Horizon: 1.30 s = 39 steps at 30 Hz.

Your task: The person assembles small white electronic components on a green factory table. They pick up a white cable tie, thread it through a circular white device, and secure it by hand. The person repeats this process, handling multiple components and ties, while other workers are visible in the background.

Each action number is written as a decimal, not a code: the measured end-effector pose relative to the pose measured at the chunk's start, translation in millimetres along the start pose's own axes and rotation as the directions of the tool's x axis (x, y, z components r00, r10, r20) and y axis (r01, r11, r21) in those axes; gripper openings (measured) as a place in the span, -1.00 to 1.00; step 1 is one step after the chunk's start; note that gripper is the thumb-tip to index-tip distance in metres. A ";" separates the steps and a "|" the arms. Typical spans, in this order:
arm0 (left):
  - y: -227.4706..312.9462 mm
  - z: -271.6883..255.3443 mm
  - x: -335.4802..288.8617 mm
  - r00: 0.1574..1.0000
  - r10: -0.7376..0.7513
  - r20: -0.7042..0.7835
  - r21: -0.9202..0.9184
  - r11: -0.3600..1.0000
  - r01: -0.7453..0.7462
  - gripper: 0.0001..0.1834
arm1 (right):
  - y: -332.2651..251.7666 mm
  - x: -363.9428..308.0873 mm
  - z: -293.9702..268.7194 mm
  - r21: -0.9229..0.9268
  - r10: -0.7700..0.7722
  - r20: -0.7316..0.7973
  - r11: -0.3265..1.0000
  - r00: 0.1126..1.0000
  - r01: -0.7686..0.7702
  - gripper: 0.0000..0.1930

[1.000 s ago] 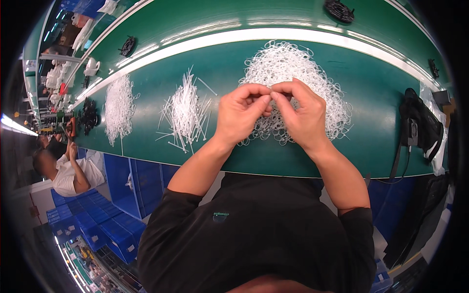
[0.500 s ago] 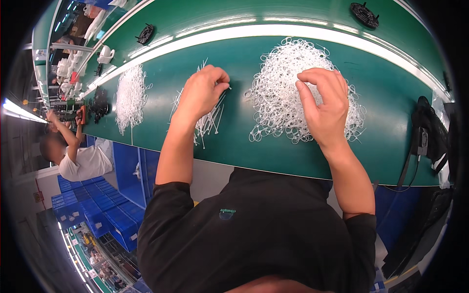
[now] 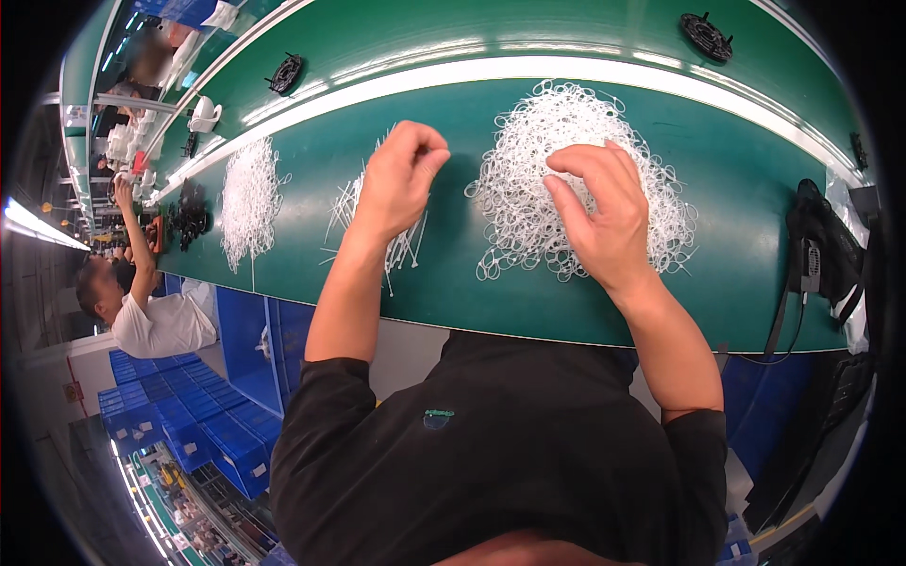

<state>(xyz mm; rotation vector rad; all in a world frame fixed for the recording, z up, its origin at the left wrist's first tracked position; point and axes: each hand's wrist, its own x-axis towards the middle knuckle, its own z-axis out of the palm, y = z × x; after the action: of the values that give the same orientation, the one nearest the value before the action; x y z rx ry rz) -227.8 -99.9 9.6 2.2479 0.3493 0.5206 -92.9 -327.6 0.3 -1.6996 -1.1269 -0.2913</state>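
Above a heap of straight white cable ties, my left hand is closed, its thumb and index finger bent together. Whatever those fingertips pinch, if anything, is too small to make out. My right hand is over the near middle of a large pile of looped white cable ties. Its fingers are curved, with a small gap between thumb and index fingertip, and I see nothing held there. The two hands are apart, with bare green tabletop between them.
Farther left lie another white pile of ties and black parts. Black round parts sit beyond the pale strip. At the right edge is a black strapped bag. Blue bins stand lower left, near a person in white.
My right hand has shifted slightly left over the pile. My left hand has moved little. At the far left, the other person's arm has risen.
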 end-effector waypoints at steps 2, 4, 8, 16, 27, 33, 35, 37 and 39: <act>14.7 6.9 -0.2 0.998 -0.063 -0.029 -0.430 0.902 0.044 -0.90 | -1.2 0.5 3.0 0.077 -0.031 0.005 0.997 1.000 0.030 -0.78; 35.3 17.6 0.1 0.995 -0.091 0.032 -0.768 0.635 0.083 -0.88 | -4.3 -0.6 4.0 0.139 -0.029 0.002 0.990 1.000 0.028 -0.70; 46.5 48.1 -3.1 0.983 -0.052 0.175 -0.937 0.298 0.182 -0.85 | -6.5 -2.7 6.0 0.247 0.013 0.007 0.969 1.000 -0.015 -0.70; 42.0 63.9 -8.8 0.989 -0.082 0.126 -0.928 0.344 0.147 -0.89 | -10.3 -5.3 6.4 0.347 0.094 0.091 0.930 0.991 -0.120 -0.78; 54.5 76.3 -18.9 0.978 -0.195 0.072 -0.771 0.611 0.178 -0.86 | -8.9 -4.8 7.7 0.458 0.283 -0.048 0.858 0.958 -0.230 -0.83; 57.8 80.1 -19.1 0.969 -0.228 0.099 -0.811 0.545 0.211 -0.84 | -10.0 -6.5 5.8 0.421 0.346 -0.039 0.857 0.937 -0.298 -0.84; 52.7 82.0 -18.8 0.970 -0.228 0.080 -0.826 0.529 0.193 -0.84 | -8.8 -6.0 5.4 0.314 0.274 -0.051 0.917 0.960 -0.245 -0.87; 48.4 83.4 -16.9 0.965 -0.257 0.059 -0.844 0.503 0.186 -0.83 | -7.1 -5.0 8.2 0.245 0.185 -0.099 0.957 0.978 -0.156 -0.90; 48.2 83.1 -15.8 0.961 -0.273 0.038 -0.855 0.489 0.173 -0.82 | -7.2 -5.9 8.4 0.244 0.207 -0.056 0.952 0.977 -0.188 -0.91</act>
<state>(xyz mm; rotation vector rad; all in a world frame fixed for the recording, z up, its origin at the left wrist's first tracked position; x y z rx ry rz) -198.6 -190.9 -8.6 1.1674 0.3298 0.5131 -104.3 -323.5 -2.9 -1.5583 -0.8859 -0.0939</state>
